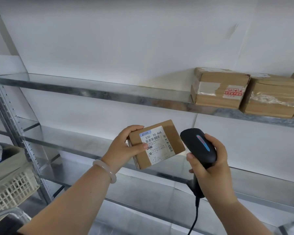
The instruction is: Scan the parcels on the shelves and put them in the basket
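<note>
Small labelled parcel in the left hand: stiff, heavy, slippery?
Probably stiff: the small parcel shows flat faces and crisp edges while the left hand grips only one end. Likely light, since that one-ended hold carries it. Bare cardboard suggests decent grip.

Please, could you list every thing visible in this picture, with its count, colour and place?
shelves: several levels, grey metal, across the view
held parcel: one, brown with white label, in the left hand
scanner: one, black with blue light, in the right hand, right of the parcel
shelf parcels: two whole, brown, taped, upper shelf at right; parts of more at the edge
basket: one, cream, low left
bracelet: one, pale, left wrist
left hand: one, grips the parcel
right hand: one, grips the scanner
</note>
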Demonstrator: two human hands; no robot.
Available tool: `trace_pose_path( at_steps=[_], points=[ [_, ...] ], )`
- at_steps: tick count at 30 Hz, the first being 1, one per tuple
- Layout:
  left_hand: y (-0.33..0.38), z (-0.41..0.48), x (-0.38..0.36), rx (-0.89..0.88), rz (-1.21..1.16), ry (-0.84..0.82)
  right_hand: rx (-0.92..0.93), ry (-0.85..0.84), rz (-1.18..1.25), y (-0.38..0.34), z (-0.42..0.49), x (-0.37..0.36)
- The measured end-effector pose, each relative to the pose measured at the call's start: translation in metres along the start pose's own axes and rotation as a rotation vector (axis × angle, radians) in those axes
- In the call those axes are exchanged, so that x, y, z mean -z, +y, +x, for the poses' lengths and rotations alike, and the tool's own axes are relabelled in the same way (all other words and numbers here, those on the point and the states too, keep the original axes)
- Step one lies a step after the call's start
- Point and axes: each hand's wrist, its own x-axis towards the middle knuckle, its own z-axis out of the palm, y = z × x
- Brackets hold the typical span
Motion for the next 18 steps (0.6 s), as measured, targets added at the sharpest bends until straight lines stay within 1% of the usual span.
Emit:
trace_pose_path(
  at_steps=[3,5,7,11,18],
  points=[
    [-0.009,0.002,0.006,0.036,-0.017,0.031,0.013,-0.2,-0.093,-0.007,-0.008,-0.006],
    [-0.013,0.002,0.007,0.067,-0.019,0.062,0.031,-0.281,-0.157,-0.01,-0.014,-0.013],
    [-0.016,0.001,0.007,0.104,-0.028,0.087,0.025,-0.332,-0.167,-0.011,-0.017,-0.019],
    [-0.021,0.0,0.011,0.155,-0.054,0.119,0.0,-0.399,-0.182,-0.013,-0.019,-0.023],
    [-0.03,0.002,0.01,0.163,-0.006,0.164,0.022,-0.415,-0.206,-0.025,-0.017,-0.021]
  ],
)
